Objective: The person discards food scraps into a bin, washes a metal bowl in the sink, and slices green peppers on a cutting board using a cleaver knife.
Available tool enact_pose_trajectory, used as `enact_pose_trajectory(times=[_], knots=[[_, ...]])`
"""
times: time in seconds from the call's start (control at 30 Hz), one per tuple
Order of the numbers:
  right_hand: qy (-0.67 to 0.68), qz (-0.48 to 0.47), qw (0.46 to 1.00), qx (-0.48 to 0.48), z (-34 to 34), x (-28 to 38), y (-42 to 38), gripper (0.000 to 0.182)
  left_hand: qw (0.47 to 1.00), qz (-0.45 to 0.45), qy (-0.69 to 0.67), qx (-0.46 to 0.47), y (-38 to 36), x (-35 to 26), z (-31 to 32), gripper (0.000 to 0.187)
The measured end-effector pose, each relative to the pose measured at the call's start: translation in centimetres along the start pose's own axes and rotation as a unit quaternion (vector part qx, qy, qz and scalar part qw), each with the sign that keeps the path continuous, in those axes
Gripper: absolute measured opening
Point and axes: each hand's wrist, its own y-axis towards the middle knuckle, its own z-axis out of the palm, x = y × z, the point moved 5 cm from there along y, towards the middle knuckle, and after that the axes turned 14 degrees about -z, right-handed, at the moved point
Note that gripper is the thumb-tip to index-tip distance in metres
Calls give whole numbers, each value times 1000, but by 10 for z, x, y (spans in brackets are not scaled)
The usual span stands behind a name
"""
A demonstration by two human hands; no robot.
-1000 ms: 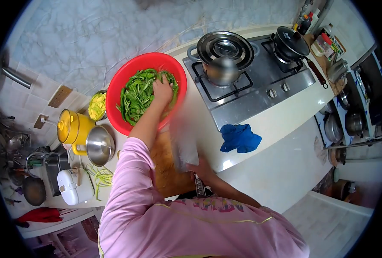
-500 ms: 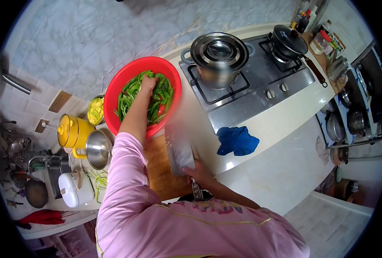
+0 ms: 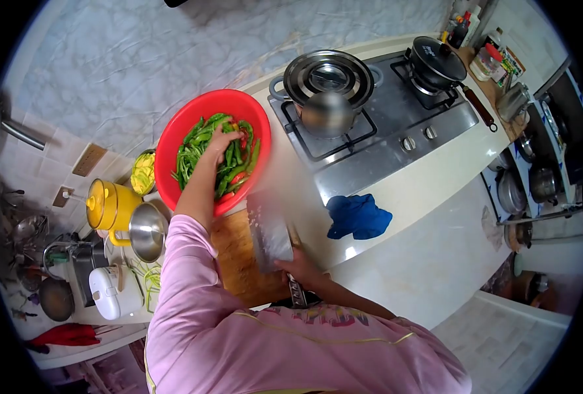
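Inside a red basin (image 3: 166,148), my left hand (image 3: 220,143) rests on a heap of green peppers (image 3: 196,148), its fingers apart and their tips partly lost among the peppers. A few red peppers (image 3: 239,178) show in the same heap. My right hand (image 3: 299,268) is wrapped round the handle of a cleaver (image 3: 271,236). The broad blade has small bits stuck to it and is held over the right side of a wooden cutting board (image 3: 235,259), just below the basin. Part of the board is hidden by my left sleeve.
A blue cloth (image 3: 359,217) lies right of the cleaver. Beyond it is a gas stove (image 3: 370,157) with a lidded steel pot (image 3: 327,85) and a lidded black pan (image 3: 437,65). At left stand a yellow pot (image 3: 111,205), a steel bowl (image 3: 148,231) and a white appliance (image 3: 115,290).
My left hand has lifted slightly in the basin, and its fingers show more. The peppers under it have shifted. My right hand keeps the cleaver in nearly the same place.
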Motion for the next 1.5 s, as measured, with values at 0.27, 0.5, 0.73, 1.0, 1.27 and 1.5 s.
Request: enact_pose_trajectory(times=[0.27, 0.5, 0.73, 1.0, 1.27, 1.5], knots=[[9, -27, 1000, -4, -3, -12, 3, 34, 971, 126, -132, 152, -60, -37, -18, 79], [17, -15, 1000, -9, -4, -16, 4, 38, 974, 211, 4, 81, -86, -53, -28, 77], [-11, 3, 999, -38, 2, -1, 0, 37, 929, 309, 158, -131, -115, -64, -43, 64], [-32, -30, 998, -40, 8, 9, -1, 22, 848, 354, 329, -218, -182, -64, -57, 68], [-23, -25, 999, -33, 2, 1, 1, 19, 776, 453, 400, -180, -298, 11, -67, 52], [-30, -25, 998, -43, 3, -6, 2, 21, 588, 456, 664, -75, -291, 190, -35, 41]])
